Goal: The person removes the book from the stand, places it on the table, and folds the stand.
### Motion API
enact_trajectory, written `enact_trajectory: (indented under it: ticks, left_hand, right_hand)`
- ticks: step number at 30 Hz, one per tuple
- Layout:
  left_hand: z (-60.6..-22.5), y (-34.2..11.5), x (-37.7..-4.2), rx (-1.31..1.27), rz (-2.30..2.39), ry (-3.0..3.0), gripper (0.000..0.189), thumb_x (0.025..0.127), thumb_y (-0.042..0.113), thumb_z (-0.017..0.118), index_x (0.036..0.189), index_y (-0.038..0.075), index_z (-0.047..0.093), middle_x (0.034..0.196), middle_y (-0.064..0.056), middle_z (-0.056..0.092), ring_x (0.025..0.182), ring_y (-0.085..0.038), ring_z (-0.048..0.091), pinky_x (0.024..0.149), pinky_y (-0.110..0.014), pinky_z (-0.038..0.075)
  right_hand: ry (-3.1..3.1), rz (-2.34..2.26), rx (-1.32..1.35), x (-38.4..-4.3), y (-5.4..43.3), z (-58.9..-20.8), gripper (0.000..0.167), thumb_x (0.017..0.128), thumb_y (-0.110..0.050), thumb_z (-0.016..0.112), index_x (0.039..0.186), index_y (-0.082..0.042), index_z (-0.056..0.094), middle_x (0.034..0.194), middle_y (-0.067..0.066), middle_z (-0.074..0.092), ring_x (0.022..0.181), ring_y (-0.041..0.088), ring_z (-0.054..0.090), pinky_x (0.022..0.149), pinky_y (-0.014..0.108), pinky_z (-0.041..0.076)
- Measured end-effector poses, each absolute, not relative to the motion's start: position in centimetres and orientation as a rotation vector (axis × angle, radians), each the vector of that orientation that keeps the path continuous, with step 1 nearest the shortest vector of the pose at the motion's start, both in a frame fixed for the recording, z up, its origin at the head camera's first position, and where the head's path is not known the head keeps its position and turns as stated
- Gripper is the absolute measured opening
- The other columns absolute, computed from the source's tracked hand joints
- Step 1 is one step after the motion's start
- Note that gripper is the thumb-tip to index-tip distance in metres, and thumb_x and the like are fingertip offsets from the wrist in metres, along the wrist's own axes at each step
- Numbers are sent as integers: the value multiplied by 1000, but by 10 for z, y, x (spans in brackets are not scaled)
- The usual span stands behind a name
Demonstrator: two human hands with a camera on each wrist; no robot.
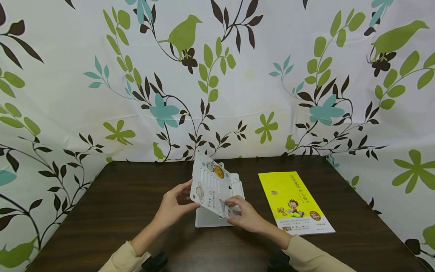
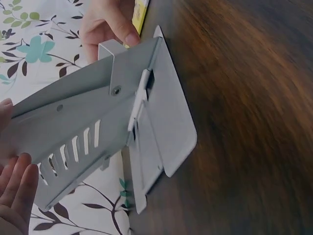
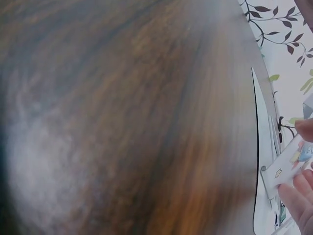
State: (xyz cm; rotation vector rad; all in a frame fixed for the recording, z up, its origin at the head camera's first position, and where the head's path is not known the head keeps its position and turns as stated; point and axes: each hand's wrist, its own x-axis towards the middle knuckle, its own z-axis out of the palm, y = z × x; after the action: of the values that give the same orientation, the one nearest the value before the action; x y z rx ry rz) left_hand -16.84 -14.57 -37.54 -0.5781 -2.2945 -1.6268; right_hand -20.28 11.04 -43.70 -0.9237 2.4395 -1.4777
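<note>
A white metal book stand (image 1: 212,185), printed with planets and the words "Tiny universe", stands on the dark wooden table with its panel tilted up from a flat base plate (image 1: 212,219). My left hand (image 1: 175,202) holds the panel's left edge, thumb toward the front. At the panel's lower right corner, my right hand (image 1: 246,215) pinches the small ledge. The left wrist view shows the plain grey back of the panel (image 2: 73,117), with slots and a hinge joining it to the base. In the right wrist view, fingers (image 3: 293,200) lie against the printed corner.
A yellow book (image 1: 295,204) with a cartoon child on its cover lies flat to the right of the stand. The dark wooden table (image 1: 119,204) reaches back to a white curtain (image 1: 244,94) patterned with leaves and birds.
</note>
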Motion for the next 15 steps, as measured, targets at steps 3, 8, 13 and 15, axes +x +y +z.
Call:
enact_trajectory:
  ticks: [3,8,13,15]
  left_hand:
    - [-382,-152,-170,-551,-1611,-2308,65,66,5,79,125,-3,51,101,-12,63,91,-22,61,75,-29,52]
    - [-392,-161,-168,-458,-1576,-2344,64,63,5,81,122,-3,54,94,-8,61,84,-16,60,69,-26,53]
    - [-398,-166,-165,-366,-1574,-2377,64,60,0,81,118,-6,56,88,-8,59,76,-11,58,62,-24,52]
    - [-401,-169,-164,-330,-1561,-2404,63,59,0,82,117,-7,56,86,-7,59,75,-11,57,61,-24,52]
  right_hand:
    - [2442,-1463,-906,-202,108,-436,44,77,-5,69,117,-2,52,116,10,48,102,24,48,86,41,47]
    - [2463,-1425,-903,-201,106,-434,43,76,-6,71,114,0,53,114,12,50,101,25,50,83,38,49]
    - [2482,-1403,-911,-202,106,-435,45,75,-8,72,115,1,54,114,13,52,99,27,51,82,39,49]
    - [2489,-1391,-917,-203,106,-435,45,75,-8,73,115,1,54,113,13,53,99,27,52,82,39,49]
